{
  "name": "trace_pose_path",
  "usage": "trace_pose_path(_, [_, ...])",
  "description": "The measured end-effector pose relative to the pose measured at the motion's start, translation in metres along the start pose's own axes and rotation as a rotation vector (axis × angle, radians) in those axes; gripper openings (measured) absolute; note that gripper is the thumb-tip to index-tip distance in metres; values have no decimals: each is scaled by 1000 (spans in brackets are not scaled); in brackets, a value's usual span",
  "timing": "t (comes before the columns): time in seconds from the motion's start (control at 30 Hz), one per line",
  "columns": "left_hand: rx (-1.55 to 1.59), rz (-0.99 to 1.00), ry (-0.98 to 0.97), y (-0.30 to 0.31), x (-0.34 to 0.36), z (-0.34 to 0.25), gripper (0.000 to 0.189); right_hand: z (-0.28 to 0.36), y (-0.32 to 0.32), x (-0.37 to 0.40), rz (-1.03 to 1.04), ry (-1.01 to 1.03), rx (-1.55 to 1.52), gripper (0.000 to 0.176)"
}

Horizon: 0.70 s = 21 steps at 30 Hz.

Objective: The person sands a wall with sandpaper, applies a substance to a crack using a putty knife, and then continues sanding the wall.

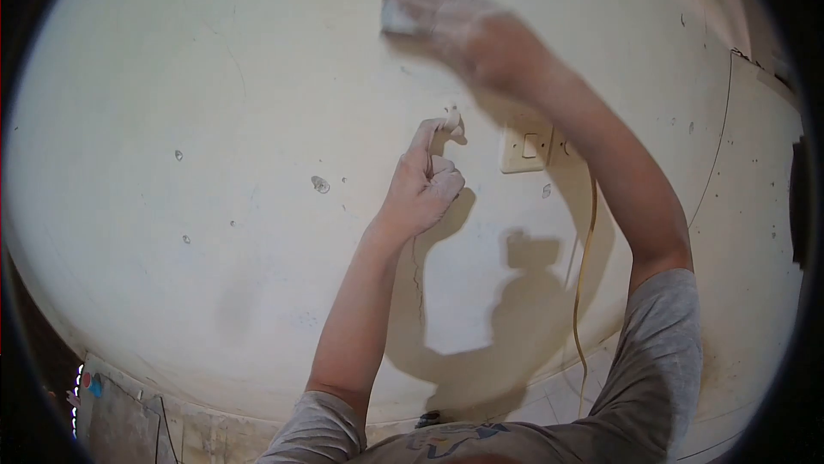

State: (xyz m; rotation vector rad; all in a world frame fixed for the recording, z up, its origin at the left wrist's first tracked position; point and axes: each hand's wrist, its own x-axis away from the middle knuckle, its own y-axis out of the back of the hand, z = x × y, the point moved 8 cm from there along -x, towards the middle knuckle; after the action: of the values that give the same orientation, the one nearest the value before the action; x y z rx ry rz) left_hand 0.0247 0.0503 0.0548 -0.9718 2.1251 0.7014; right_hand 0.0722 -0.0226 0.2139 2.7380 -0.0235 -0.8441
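Near the middle of the off-white wall (283,103), my left hand (427,174) has its index finger stretched up to a whitish lump (452,123) on the wall, with the other fingers curled. Higher up, my right hand (442,19) is blurred by motion. Its fingers are wrapped round a flat, pale block (398,18) with a dark edge, held at or close to the wall. White dust coats both hands. Whether the left fingertip presses into the lump is hard to tell.
Below my right forearm is a white wall switch (530,147), with a yellow cable (583,271) hanging beside it. Chips and a crack mark the wall. A grey panel (120,417) stands at the lower left. Pale floor tiles (558,395) show below.
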Motion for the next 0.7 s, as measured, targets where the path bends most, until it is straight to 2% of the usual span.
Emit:
trace_pose_path(0.1, [29,78,11,2,0,0,53,-24,5,-3,-114,-89,163,38])
trace_pose_path(0.13, [52,103,4,1,1,-1,54,-15,-2,-4,-85,-39,15,41])
trace_pose_path(0.2, [87,25,41,4,4,2,53,16,-16,-5,-21,65,-273,47])
trace_pose_path(0.23, [98,-12,56,5,5,4,53,39,-23,-3,61,121,-316,49])
trace_pose_path(0.33, [98,22,26,4,4,0,53,40,-31,0,182,203,-251,52])
trace_pose_path(0.37, [113,49,22,3,3,0,55,25,-25,-5,121,173,-276,54])
trace_pose_path(0.47, [154,92,10,1,2,1,59,-15,-8,-17,5,23,-33,48])
trace_pose_path(0.57, [164,79,-1,1,3,0,61,-16,-16,-13,-94,-47,-121,44])
trace_pose_path(0.7, [165,55,-20,1,3,1,63,20,-28,-2,-46,78,-175,36])
